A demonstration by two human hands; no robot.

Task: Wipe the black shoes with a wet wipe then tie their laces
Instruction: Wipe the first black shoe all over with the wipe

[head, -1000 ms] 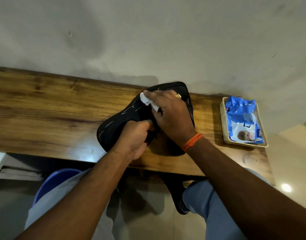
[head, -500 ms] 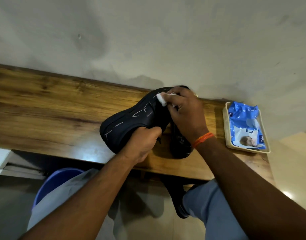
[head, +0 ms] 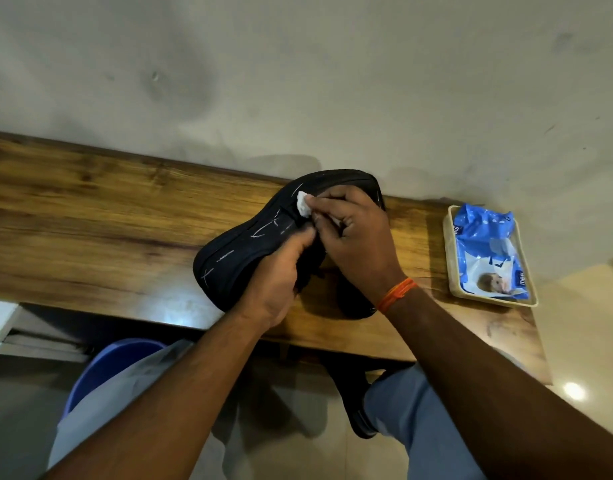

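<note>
Back down the chalk-marked black shoe (head: 249, 251) the wet wipe (head: 303, 206) is being dragged, pinched by the right hand (head: 353, 237); the shoe is being gripped by the left hand (head: 281, 278), so wiping is being continued.

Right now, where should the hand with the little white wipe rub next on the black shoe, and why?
Probably slide the crumpled white wet wipe, pinched in the right hand, down along the tilted black shoe's side toward the left hand gripping it. Pale chalky streaks still mark that side below the wipe, so they likely need wiping next.
</note>
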